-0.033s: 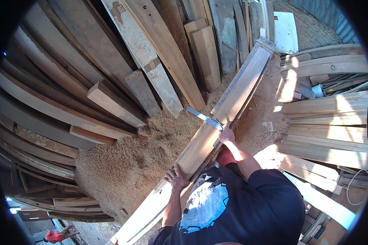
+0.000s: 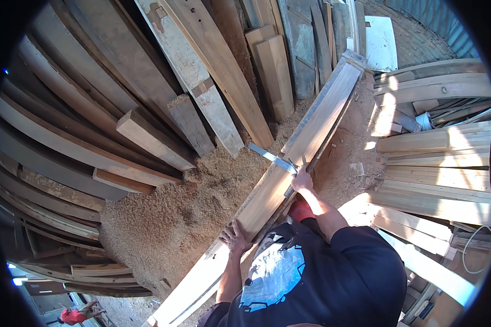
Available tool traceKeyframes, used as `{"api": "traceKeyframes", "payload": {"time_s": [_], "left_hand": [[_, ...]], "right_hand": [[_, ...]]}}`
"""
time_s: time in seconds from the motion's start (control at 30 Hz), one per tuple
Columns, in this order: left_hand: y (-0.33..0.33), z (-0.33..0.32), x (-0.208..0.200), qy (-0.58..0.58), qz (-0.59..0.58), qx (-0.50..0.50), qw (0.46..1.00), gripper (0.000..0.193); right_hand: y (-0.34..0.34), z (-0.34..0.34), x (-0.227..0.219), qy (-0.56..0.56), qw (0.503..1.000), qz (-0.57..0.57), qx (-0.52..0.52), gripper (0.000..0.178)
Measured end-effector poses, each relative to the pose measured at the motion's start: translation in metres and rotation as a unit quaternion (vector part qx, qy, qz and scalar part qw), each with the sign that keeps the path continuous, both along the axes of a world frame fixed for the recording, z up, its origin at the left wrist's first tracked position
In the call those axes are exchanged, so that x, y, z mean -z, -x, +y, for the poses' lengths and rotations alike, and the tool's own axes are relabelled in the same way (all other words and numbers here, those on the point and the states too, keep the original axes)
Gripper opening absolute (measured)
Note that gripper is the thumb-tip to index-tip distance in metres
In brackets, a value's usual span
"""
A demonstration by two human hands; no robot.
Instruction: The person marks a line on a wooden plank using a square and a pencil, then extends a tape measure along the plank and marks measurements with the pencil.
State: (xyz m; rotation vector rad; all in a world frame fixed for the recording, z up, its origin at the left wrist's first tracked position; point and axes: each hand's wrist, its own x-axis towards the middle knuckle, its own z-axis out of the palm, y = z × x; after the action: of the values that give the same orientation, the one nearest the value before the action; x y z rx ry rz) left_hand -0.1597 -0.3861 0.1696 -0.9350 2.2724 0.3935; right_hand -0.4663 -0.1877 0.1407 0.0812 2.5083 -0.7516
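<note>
A long wooden board (image 2: 263, 203) runs diagonally from lower left to upper right, on top of a narrow wooden support. Across its middle lies the flat metal blade of a square (image 2: 271, 157), its far end jutting past the board's far edge. My right hand (image 2: 302, 180) is closed on the near end of the square at the board's near edge. A thin pointed shape sticks up by its fingertips; whether it is a pencil or a finger I cannot make out. My left hand (image 2: 234, 238) lies on the board lower down, fingers spread, holding nothing.
Sawdust (image 2: 163, 229) covers the ground beyond the board. Many planks (image 2: 223, 71) lean and lie at the left and back. More stacked timber (image 2: 436, 163) lies at the right. A white panel (image 2: 381, 43) stands at the back. A person in red (image 2: 73, 315) is far off, lower left.
</note>
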Motion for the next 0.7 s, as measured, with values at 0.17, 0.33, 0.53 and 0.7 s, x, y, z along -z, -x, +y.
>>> {"api": "traceKeyframes", "payload": {"time_s": [0.17,0.33,0.53,0.7], "left_hand": [[0.001,0.000,-0.007,-0.015,-0.007,-0.006,1.000,0.137],[0.002,0.002,-0.007,-0.017,0.019,-0.017,1.000,0.139],[-0.002,0.000,0.000,-0.008,0.017,-0.014,1.000,0.140],[-0.002,0.001,0.001,-0.014,0.022,-0.014,1.000,0.140]], "right_hand": [[-0.001,-0.001,-0.004,-0.002,1.000,-0.007,0.003,0.050],[-0.001,0.000,-0.008,-0.008,1.000,-0.010,0.002,0.049],[-0.001,-0.002,-0.009,-0.002,1.000,-0.003,-0.004,0.049],[-0.001,0.000,-0.006,0.004,1.000,0.001,-0.001,0.048]]}}
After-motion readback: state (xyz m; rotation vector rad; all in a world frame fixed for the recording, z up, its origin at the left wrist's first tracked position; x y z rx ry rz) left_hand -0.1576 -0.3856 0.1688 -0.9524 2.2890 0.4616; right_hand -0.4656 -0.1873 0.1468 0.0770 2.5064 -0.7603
